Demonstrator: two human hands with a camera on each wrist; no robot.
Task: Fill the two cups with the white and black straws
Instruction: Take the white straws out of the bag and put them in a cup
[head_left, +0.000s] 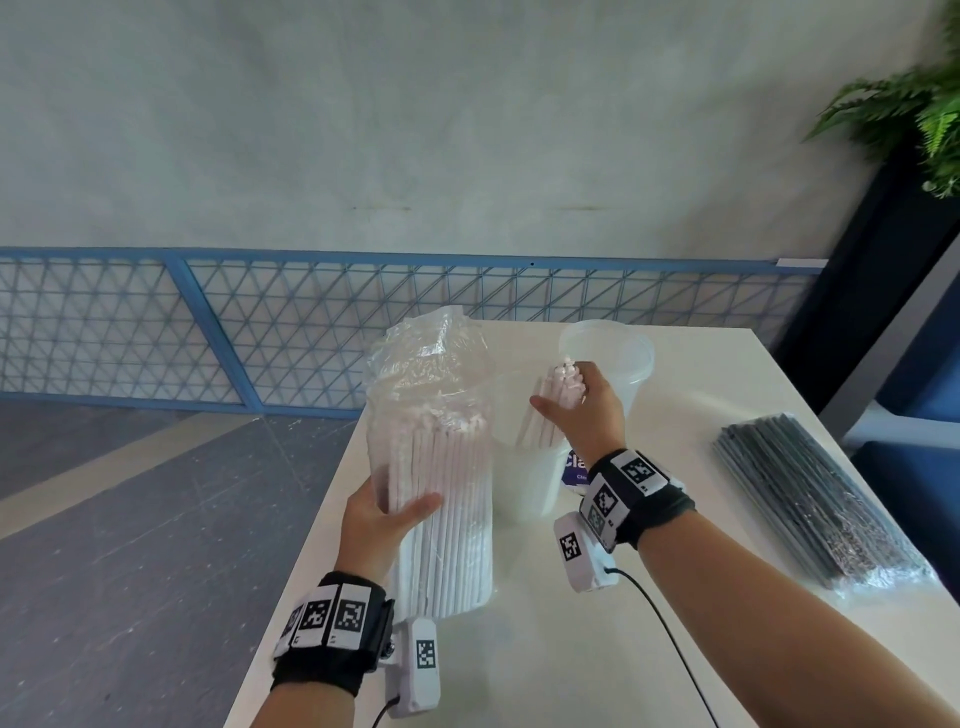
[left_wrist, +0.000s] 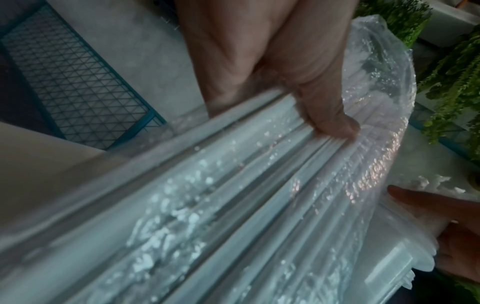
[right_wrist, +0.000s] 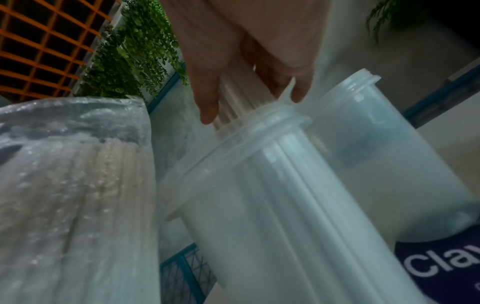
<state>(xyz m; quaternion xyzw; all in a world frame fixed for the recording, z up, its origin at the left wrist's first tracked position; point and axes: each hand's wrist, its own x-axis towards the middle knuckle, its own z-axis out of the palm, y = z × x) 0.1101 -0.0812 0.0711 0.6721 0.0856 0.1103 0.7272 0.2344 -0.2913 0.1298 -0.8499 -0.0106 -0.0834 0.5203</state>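
Straws risk spilling as our right hand (head_left: 582, 410) lowers a gripped white bundle (head_left: 558, 395) into the near cup (head_left: 524, 483), which could tip, while our left hand (head_left: 382, 525) clasps the bagged straws (head_left: 441, 467).

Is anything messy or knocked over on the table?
Nothing is spilled. The only untidy bit is the crumpled open top of the bag of white straws held by the left hand. Both cups stand upright.
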